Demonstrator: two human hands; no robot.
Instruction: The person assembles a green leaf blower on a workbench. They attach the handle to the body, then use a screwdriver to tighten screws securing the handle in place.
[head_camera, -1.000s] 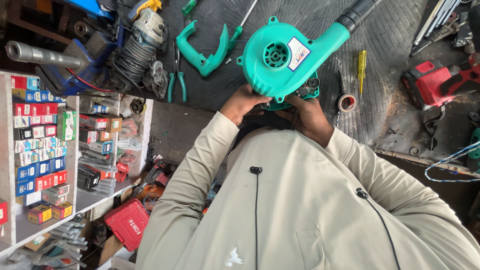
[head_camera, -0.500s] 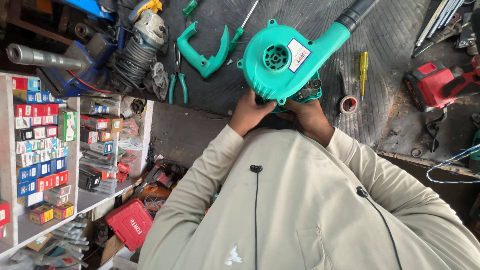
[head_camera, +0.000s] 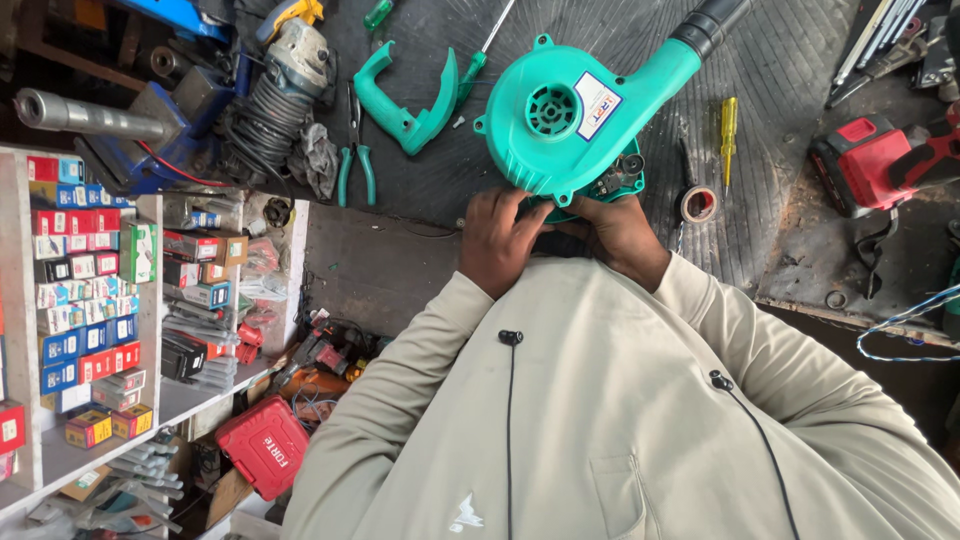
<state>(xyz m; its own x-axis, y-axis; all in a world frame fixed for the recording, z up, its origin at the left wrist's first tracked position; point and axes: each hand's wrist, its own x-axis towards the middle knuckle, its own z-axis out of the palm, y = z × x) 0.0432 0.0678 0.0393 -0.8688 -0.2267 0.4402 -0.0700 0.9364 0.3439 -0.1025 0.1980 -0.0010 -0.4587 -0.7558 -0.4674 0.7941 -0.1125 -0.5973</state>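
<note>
One teal blower (head_camera: 575, 120), two hands (head_camera: 505, 240) gripping it

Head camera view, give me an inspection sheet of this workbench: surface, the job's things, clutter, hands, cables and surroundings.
Surface: dark, worn workbench, stained and ridged.
Job's things: teal electric blower, black nozzle pointing to the upper right, with its handle end open; loose teal handle shell lies to its left.
Clutter: green-handled pliers, yellow screwdriver, tape roll, red power tool, angle grinder.
Hands: left hand and right hand both grip the blower's near end.
Cables: blue-white cord at right; thin black wire down the person's shirt.
Surroundings: shelves of small coloured boxes at left; red case below.
</note>
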